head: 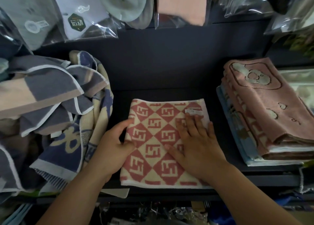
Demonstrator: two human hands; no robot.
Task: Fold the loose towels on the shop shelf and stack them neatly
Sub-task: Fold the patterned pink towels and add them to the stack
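A folded red-and-cream towel lies on the shelf.
The right hand rests flat on it, fingers straight; the left hand pinches its left edge. Left of the left hand lie loose towels; right of the right hand, a folded stack.
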